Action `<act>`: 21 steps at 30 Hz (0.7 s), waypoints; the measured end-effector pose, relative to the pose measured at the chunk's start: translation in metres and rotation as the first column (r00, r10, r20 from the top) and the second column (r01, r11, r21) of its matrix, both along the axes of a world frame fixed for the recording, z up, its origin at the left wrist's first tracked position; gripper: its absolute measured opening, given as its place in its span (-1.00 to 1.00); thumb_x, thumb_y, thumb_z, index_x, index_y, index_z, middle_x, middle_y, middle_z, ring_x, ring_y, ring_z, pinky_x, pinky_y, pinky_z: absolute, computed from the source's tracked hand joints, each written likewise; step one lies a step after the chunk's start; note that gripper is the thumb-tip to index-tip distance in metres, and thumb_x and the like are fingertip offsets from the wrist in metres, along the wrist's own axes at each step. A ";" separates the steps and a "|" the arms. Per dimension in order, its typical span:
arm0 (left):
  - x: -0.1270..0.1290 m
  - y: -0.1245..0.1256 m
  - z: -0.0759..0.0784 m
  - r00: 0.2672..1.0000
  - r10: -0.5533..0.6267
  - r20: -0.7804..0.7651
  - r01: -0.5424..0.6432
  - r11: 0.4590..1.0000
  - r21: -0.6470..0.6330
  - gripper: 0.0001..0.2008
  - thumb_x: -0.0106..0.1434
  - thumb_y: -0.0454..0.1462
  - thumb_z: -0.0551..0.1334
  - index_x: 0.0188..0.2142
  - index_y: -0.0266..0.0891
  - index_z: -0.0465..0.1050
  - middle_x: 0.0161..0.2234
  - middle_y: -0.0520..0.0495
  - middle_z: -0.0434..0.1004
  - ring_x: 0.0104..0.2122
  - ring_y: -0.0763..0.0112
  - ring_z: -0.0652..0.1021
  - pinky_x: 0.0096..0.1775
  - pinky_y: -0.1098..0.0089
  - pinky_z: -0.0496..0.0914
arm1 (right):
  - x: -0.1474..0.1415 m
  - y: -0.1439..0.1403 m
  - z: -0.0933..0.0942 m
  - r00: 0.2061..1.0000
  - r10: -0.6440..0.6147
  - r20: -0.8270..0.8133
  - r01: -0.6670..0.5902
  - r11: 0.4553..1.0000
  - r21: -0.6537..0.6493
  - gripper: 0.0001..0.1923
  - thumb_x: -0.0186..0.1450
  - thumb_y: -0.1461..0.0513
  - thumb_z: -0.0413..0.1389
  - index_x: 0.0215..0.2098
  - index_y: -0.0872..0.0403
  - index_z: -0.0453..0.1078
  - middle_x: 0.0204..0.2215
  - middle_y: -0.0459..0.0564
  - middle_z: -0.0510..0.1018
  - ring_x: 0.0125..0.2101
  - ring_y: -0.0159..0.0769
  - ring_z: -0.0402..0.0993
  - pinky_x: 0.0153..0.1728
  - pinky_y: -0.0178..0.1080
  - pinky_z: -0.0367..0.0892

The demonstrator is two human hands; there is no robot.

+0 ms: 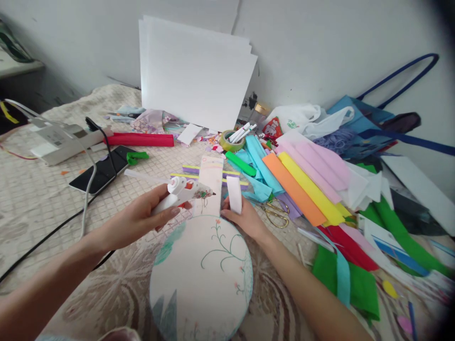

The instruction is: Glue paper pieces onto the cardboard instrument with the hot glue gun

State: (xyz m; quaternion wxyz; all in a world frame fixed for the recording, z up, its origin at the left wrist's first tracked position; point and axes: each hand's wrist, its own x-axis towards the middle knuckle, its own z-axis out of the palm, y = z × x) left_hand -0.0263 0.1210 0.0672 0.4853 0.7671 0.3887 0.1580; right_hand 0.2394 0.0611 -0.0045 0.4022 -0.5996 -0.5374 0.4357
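My left hand (142, 213) is closed around a white hot glue gun (177, 189), whose dark nozzle points right over a pale cardboard neck. A glue stick (145, 176) juts from its back. Between the thumb and fingers of my right hand (245, 218) stands a small white strip (234, 194), upright beside the neck. The cardboard neck (212, 173) joins a round board (202, 279) drawn with green vines and leaves, lying in front of me. Purple and yellow strips (190, 169) stick out on both sides of the neck.
Folded crepe paper (295, 189), gold scissors (276, 213) and a green cutter (241, 164) lie at the right. A tape roll (232, 141) holds several pens. Large white sheets (195, 71) lean on the wall. A phone (103, 170), cables and power strip (64, 142) occupy the left.
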 end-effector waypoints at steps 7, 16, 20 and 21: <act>0.010 0.000 0.016 0.983 -0.107 -0.152 0.115 0.992 0.045 -0.73 0.26 -0.04 0.10 -0.33 -0.19 0.30 -0.54 0.07 0.28 -0.59 0.52 0.31 -0.60 0.50 0.20 | -0.001 -0.008 0.000 0.975 -0.090 -0.205 0.080 0.995 -0.054 -0.59 0.27 -0.04 0.01 -0.07 0.07 0.21 -0.37 -0.06 0.49 -0.61 -0.43 0.31 -0.65 -0.35 0.17; 0.025 0.005 0.035 0.933 -0.198 -0.301 0.215 0.976 0.025 -0.64 0.28 0.03 0.05 -0.23 -0.19 0.36 -0.52 0.04 0.34 -0.58 0.47 0.34 -0.58 0.49 0.20 | 0.006 -0.017 0.007 0.988 -0.076 -0.134 0.072 0.997 -0.033 -0.59 0.32 -0.06 -0.07 -0.07 0.04 0.24 -0.44 -0.12 0.45 -0.67 -0.45 0.27 -0.68 -0.35 0.11; 0.026 0.008 0.037 0.949 -0.162 -0.270 0.178 0.984 0.034 -0.67 0.22 0.02 0.13 -0.26 -0.16 0.41 -0.53 0.03 0.37 -0.56 0.44 0.37 -0.57 0.48 0.21 | 0.017 -0.034 0.014 0.996 0.020 0.088 -0.016 0.998 -0.054 -0.69 0.33 0.00 -0.04 -0.27 0.04 0.34 -0.63 -0.17 0.40 -0.67 -0.38 0.27 -0.60 -0.31 0.17; 0.027 0.008 0.038 0.968 -0.106 -0.229 0.124 0.990 0.062 -0.69 0.18 0.02 0.18 -0.27 -0.15 0.43 -0.54 0.04 0.38 -0.56 0.43 0.38 -0.56 0.48 0.21 | 0.020 -0.039 0.015 0.992 0.029 0.120 -0.022 0.998 -0.058 -0.72 0.33 0.02 -0.03 -0.27 0.03 0.34 -0.60 -0.15 0.42 -0.64 -0.36 0.31 -0.56 -0.29 0.19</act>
